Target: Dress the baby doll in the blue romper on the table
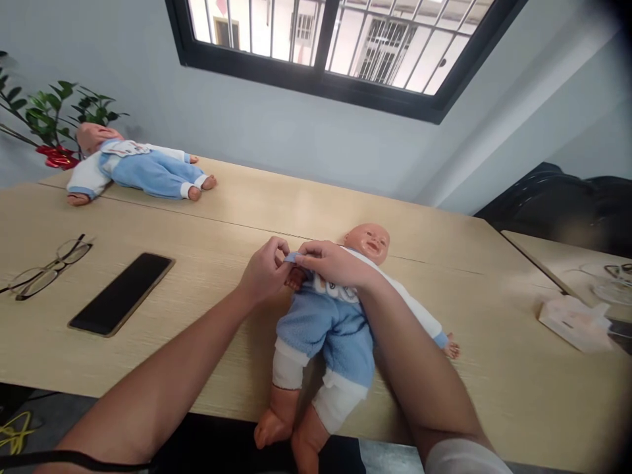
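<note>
The left hand (265, 268) and right hand (336, 263) appear to pinch a blue cuff (291, 257) between fingertips, though fingers cover much of it. It sits just above the small hand of the near doll (303, 322), which lies face-up on the surface (237, 230) in front of the person, feet reaching past the near edge. A hard tug could drag the doll off that edge; a shallow pinch could let the cloth slip. Counted: two dolls, the other (148, 172) at far left; one phone (122, 294); one pair of glasses (49, 270) beside it; one leafy plant (49, 112).
</note>
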Demonstrator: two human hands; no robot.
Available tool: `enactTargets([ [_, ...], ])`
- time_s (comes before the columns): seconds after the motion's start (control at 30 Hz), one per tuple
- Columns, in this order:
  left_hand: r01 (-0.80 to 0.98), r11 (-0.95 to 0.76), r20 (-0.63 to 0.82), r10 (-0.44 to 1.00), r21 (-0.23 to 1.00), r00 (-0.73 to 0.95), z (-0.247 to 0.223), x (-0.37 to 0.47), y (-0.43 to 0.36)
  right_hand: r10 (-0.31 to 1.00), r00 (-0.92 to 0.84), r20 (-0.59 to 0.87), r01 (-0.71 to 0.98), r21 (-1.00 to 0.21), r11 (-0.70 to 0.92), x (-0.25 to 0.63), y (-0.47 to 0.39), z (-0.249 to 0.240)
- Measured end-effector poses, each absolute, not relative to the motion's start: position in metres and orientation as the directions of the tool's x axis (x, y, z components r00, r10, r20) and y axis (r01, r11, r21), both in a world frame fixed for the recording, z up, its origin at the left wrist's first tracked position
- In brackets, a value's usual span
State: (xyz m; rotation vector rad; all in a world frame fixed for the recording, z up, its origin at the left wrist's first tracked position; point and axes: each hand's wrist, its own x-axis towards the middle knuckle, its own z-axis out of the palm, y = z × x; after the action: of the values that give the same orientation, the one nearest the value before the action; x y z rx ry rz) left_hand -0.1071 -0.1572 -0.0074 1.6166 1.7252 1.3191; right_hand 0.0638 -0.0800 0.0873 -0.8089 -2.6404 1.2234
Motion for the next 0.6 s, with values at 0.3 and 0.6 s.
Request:
enactTargets([
  [0.3, 0.797, 0.094, 0.120, 0.971, 0.596, -0.205, 0.005, -0.083, -0.173, 0.712, -0.702, -0.026, 0.435, -0.807, 0.399, 0.060, -0.073, 0.078],
  [0.6, 0.767, -0.023, 0.377, 0.880, 0.641, -0.288, 0.012, -0.077, -0.181, 0.633, -0.739, -0.231, 0.506, -0.811, 0.295, 0.044, -0.059, 0.081],
])
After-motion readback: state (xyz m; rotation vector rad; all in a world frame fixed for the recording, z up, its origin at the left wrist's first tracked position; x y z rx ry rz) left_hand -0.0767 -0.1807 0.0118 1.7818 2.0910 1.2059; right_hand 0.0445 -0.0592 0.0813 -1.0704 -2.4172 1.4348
